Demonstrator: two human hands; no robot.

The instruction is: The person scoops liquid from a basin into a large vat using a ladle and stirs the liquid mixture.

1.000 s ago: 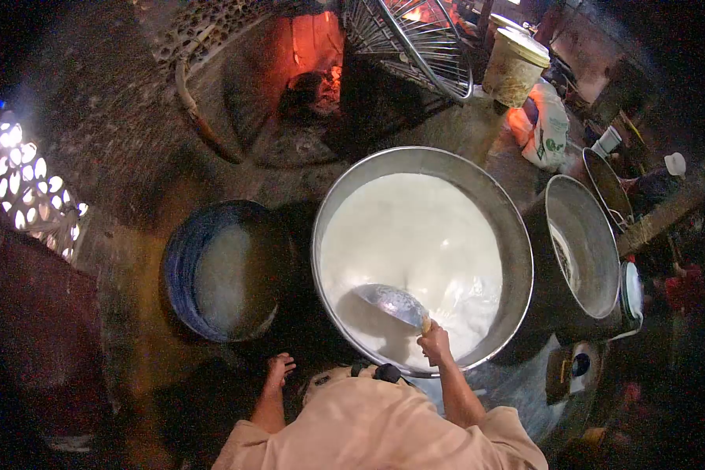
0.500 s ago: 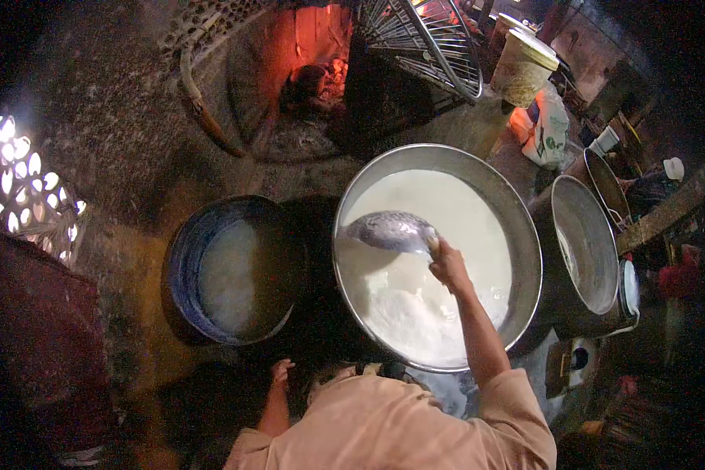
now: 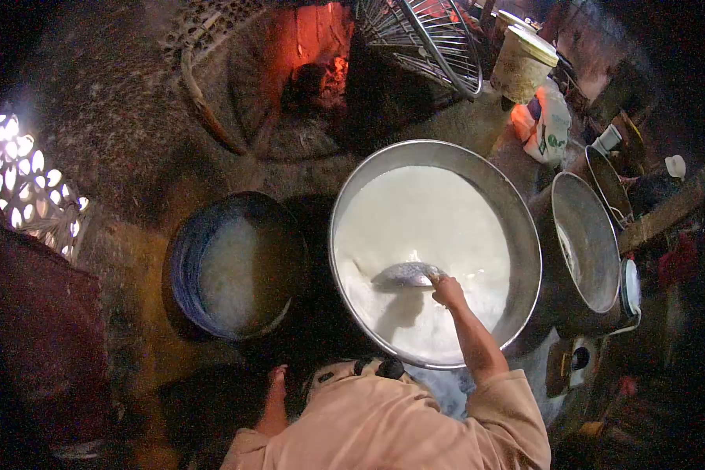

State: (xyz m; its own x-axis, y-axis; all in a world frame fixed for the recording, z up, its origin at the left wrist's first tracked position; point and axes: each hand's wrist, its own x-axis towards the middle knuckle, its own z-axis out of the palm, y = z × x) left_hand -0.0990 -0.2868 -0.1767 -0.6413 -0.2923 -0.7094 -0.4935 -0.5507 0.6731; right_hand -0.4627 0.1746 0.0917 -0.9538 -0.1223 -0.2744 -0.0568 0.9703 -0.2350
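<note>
A wide metal pan (image 3: 527, 258) holds white liquid (image 3: 423, 211). My right hand (image 3: 448, 291) is closed round the handle of a metal ladle (image 3: 406, 275), whose bowl sits at the liquid's surface near the pan's middle and casts a shadow below it. My left hand (image 3: 277, 374) is low and dim, left of the pan and touching nothing that I can see; its fingers are too dark and small to make out. The blue tub (image 3: 189, 270) with cloudy contents stands nearest to it, farther up and left.
Embers glow in a fire opening (image 3: 321, 78) at the top. Beside it leans a wire basket (image 3: 427, 43). On the right are a bucket (image 3: 522, 66), a plastic bag (image 3: 552, 129) and a tilted metal vessel (image 3: 595, 251). A perforated screen (image 3: 31, 176) lets in light at left.
The ladle first swung up and left above the liquid, then came back down to its surface with my right hand. My left hand has moved slightly. The view has shifted a little.
</note>
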